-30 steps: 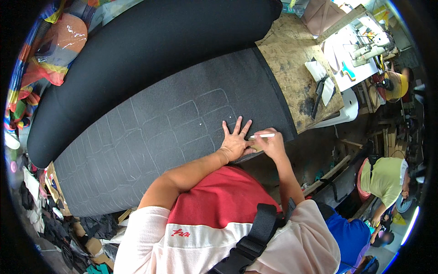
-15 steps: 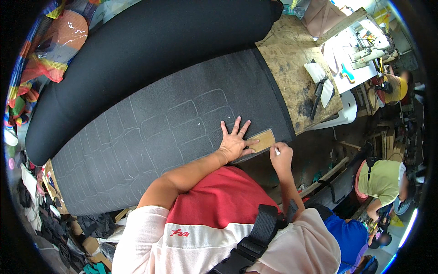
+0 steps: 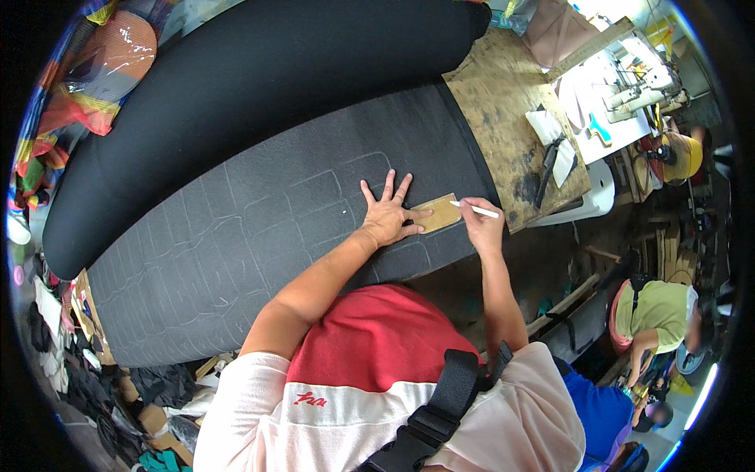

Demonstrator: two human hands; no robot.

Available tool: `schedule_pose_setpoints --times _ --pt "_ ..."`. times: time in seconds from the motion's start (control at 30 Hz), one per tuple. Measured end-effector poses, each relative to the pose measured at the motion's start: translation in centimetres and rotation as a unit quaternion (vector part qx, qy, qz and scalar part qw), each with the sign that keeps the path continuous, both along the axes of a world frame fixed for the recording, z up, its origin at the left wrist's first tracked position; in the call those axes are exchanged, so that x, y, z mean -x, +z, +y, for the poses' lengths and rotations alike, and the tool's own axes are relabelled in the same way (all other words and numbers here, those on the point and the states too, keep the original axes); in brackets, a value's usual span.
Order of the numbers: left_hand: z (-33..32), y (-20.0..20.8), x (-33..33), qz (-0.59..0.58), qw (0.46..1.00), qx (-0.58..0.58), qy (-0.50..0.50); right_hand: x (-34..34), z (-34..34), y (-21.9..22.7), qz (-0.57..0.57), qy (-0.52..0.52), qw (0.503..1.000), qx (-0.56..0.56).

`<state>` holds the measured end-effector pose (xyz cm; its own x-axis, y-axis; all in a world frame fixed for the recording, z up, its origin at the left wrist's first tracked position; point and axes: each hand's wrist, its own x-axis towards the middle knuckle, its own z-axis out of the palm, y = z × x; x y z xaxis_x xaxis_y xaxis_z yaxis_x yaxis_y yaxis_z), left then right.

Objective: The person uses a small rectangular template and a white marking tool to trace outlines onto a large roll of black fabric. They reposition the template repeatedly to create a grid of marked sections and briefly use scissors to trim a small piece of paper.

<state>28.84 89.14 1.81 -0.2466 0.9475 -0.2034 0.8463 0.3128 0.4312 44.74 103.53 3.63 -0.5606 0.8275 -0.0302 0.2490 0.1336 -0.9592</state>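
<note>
A dark grey sheet (image 3: 236,236) lies spread over the table, marked with several chalk outlines. My left hand (image 3: 385,216) presses flat, fingers spread, on the left end of a small brown cardboard template (image 3: 440,212) near the sheet's right edge. My right hand (image 3: 481,226) holds a white marking pencil (image 3: 474,209) whose tip touches the template's right end.
A big black roll (image 3: 236,86) lies along the far side of the sheet. A worn wooden tabletop (image 3: 503,118) to the right carries scissors and white pieces. A person in a yellow-green top (image 3: 657,315) sits at lower right. Scraps pile up at lower left.
My right hand dropped below the template half a second ago and has come back up to its right end with the pencil. The left hand has stayed pressed on the template.
</note>
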Motion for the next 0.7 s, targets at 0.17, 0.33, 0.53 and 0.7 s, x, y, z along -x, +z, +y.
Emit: schedule_pose_setpoints --times 0.17,0.33,0.53,0.7 --pt "0.2 0.5 -0.4 0.014 1.0 0.001 0.005 3.0 -0.9 -0.5 -0.044 0.087 0.995 0.01" --pt "0.5 0.7 -0.5 0.016 0.999 0.036 0.004 4.0 -1.0 -0.7 -0.139 0.193 0.961 -0.142" --pt "0.5 0.9 -0.6 -0.03 0.999 0.011 0.017 2.7 2.3 -0.6 -0.156 0.048 0.976 -0.146" --pt "0.5 0.4 -0.7 -0.021 1.0 0.004 0.021 2.0 2.4 -1.4 -0.112 0.033 0.977 -0.181"
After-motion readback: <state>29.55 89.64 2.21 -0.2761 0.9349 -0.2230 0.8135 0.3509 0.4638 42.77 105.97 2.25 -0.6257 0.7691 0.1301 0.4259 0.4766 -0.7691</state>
